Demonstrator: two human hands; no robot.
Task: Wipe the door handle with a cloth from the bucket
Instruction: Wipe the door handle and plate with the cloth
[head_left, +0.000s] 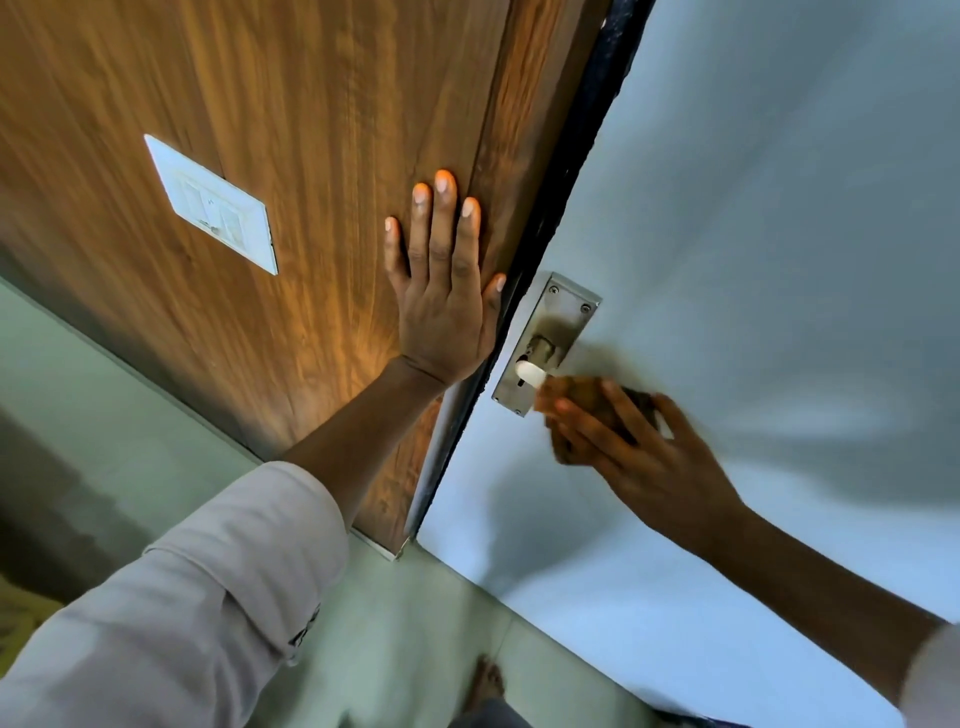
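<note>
A steel door handle plate (563, 312) is screwed to the pale blue-white door (753, 208), with the white lever (529, 371) sticking out near its lower end. My right hand (639, 457) is blurred and wrapped around the lever's outer part, holding a brownish cloth (587, 397) against it. My left hand (441, 291) lies flat, fingers spread, on the wooden panel (260, 130) just left of the dark door edge (566, 182). No bucket is in view.
A white switch plate (213, 205) is set into the wooden panel at the left. Pale green floor (395, 649) lies below, and a bare foot (488, 680) shows at the bottom centre.
</note>
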